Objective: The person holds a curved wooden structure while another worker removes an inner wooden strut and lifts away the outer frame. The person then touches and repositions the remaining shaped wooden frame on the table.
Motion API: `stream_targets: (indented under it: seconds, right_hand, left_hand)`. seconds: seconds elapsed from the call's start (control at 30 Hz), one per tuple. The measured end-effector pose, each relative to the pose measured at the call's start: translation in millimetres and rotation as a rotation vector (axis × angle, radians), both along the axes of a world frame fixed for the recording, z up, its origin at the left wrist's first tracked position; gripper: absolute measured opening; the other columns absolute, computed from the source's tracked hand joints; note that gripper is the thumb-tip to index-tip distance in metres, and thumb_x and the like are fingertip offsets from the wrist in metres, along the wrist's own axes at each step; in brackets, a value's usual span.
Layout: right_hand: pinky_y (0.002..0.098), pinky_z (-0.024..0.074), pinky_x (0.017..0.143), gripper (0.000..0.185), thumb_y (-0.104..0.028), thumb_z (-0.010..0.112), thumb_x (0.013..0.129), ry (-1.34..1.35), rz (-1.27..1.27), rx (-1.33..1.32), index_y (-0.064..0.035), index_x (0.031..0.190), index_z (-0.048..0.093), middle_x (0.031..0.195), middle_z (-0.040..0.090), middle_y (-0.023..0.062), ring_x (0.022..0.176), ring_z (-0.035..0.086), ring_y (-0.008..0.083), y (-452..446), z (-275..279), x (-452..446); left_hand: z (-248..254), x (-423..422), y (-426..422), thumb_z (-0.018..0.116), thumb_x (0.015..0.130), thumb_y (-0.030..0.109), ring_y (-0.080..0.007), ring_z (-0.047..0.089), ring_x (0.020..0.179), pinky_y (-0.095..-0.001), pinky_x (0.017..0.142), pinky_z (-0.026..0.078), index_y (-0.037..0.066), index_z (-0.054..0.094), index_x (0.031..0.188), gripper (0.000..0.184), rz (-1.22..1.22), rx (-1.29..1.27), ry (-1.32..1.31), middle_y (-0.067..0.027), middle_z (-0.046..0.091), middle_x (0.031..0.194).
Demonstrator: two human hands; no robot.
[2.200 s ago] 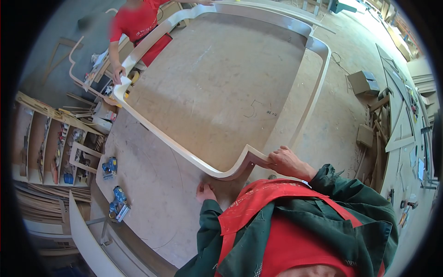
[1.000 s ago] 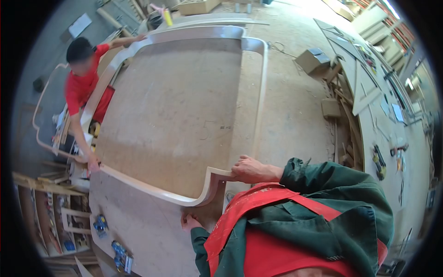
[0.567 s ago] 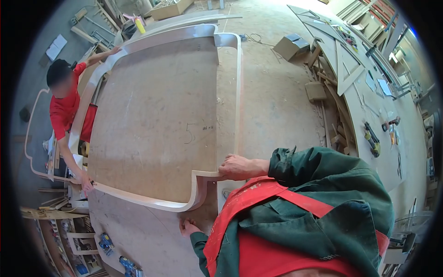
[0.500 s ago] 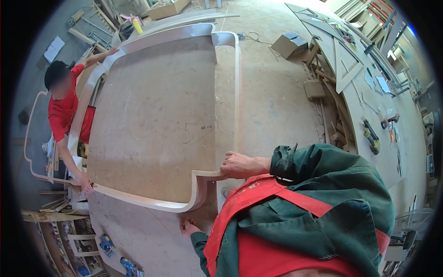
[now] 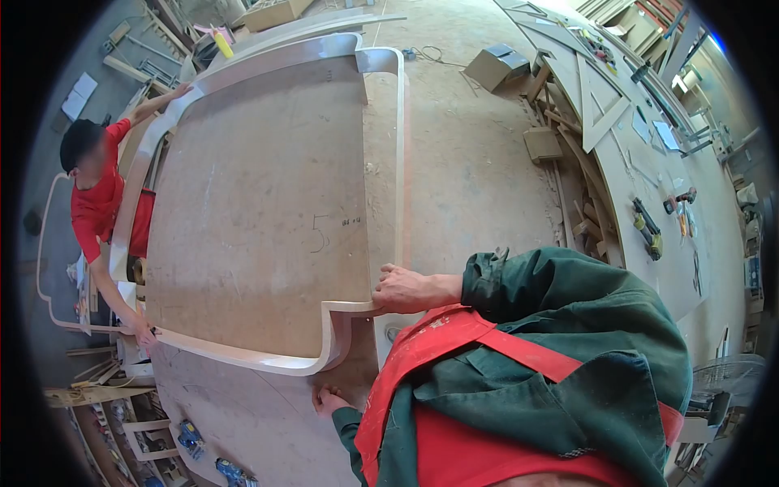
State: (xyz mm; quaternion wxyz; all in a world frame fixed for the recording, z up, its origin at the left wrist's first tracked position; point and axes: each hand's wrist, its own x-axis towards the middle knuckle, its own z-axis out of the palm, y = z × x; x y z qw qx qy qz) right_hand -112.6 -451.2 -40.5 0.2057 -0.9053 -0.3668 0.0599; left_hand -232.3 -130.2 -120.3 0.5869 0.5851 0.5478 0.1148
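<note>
My view has swung right over two seconds, so the large curved frame [image 5: 276, 61] shows farther left. At ten o'clock, one co-worker [image 5: 104, 203] rests two hands on it. At eight, two blue power tools [image 5: 191, 438] lie on the tabletop [image 5: 219, 398]. My left hand [image 5: 327, 400] is curled just beside the near bend; whether it touches anything, I cannot tell. My right hand [image 5: 398, 288], the nearer, is closed on the near right corner; from these fingers the single frame runs toward nine and twelve, its long axis seemingly toward twelve. At one o'clock, two cardboard boxes [image 5: 497, 66].
</note>
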Motion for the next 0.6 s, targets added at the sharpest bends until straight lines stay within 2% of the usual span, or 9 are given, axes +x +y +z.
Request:
stream_targets:
  seconds: [0.23,0.37,0.47,0.6]
  right_hand:
    - [0.0404,0.0395,0.081,0.023,-0.03,0.06,0.085,0.024,-0.007,-0.04,-0.0092,0.075,0.063,0.072,0.064,0.0085,0.073,0.062,0.0282,-9,9,-6]
    - [0.0407,0.0406,0.086,0.021,-0.027,0.058,0.087,0.041,0.028,-0.058,-0.0087,0.077,0.06,0.071,0.061,0.0075,0.073,0.061,0.027,-19,15,-8]
    - [0.0404,0.0401,0.082,0.024,-0.03,0.059,0.086,0.014,0.005,-0.015,-0.0089,0.074,0.063,0.07,0.063,0.0085,0.072,0.062,0.0278,-16,4,-8]
    - [0.0403,0.0397,0.085,0.023,-0.028,0.059,0.086,0.013,-0.004,0.014,-0.0087,0.074,0.063,0.071,0.063,0.0085,0.074,0.062,0.0273,-17,6,-6]
  left_hand:
    - [-8,2,10,0.051,0.086,0.005,-0.0153,0.055,0.062,-0.0243,0.053,0.048,0.006,0.063,0.112,0.029,0.009,0.007,0.01,-0.0086,0.065,0.084]
    - [-11,5,10,0.05,0.085,0.006,-0.0158,0.056,0.062,-0.0241,0.052,0.048,0.006,0.063,0.111,0.03,0.004,0.025,0.024,-0.0097,0.065,0.084]
    - [-14,5,12,0.049,0.084,0.007,-0.0162,0.056,0.061,-0.0242,0.052,0.047,0.006,0.064,0.11,0.03,0.013,0.038,0.028,-0.0112,0.065,0.084]
    - [-14,7,12,0.05,0.085,0.005,-0.0158,0.056,0.06,-0.024,0.052,0.048,0.006,0.063,0.112,0.031,0.006,0.021,0.009,-0.0105,0.065,0.086]
